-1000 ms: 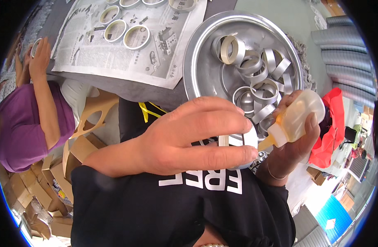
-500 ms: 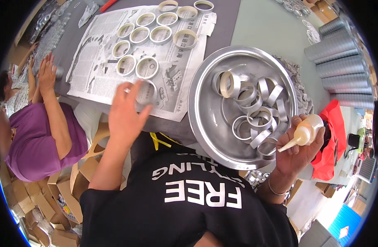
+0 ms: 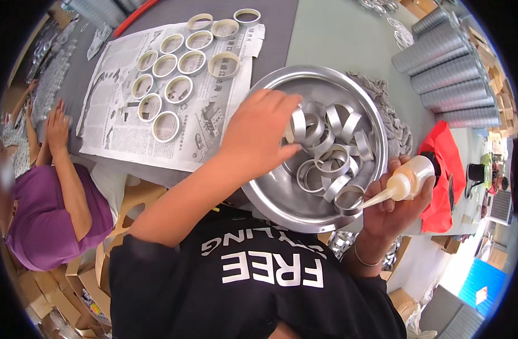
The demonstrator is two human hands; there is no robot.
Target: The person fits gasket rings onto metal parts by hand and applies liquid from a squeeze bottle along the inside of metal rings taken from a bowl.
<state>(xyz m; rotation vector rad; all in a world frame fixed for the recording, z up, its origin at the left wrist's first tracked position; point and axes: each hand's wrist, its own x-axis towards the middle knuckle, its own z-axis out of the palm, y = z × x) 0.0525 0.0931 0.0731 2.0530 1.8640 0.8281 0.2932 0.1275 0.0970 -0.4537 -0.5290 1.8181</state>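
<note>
Here's the left hand point(image 3: 261, 133) out over the metal basin point(image 3: 273, 186), thumb and fingers apart, one at each side of a silver ring point(image 3: 299, 125) that stands at the left of the pile. Closed on it or just beside it? Can't tell from here: the fingers hide the contact.

Over at the basin's near right, the right hand point(image 3: 386, 220) is clamped round a squeeze bottle point(image 3: 414, 178), nozzle slanting left toward the nearest loose ring point(image 3: 349, 211); whether the tip touches it, can't say.

The rings look light, stiff and smooth, probably a touch slippery. Best hold, I'd judge: thumb and fingers across the outer band, with the pale inner face left free. The rest lean tangled, so a neighbour could catch. The bottle looks soft-walled, so a gentle grip on the body, clear of the slender nozzle; a hard pinch might push the contents out.

Far left, more rings point(image 3: 155, 134) sit apart on newspaper point(image 3: 106, 130) spread over the desk point(image 3: 338, 45). Grey cloth point(image 3: 386, 113) bunches beyond the basin's right rim, a red bag point(image 3: 442, 192) lies right of the bottle, and a co-worker in purple point(image 3: 50, 214) is at the left, palms together.
</note>
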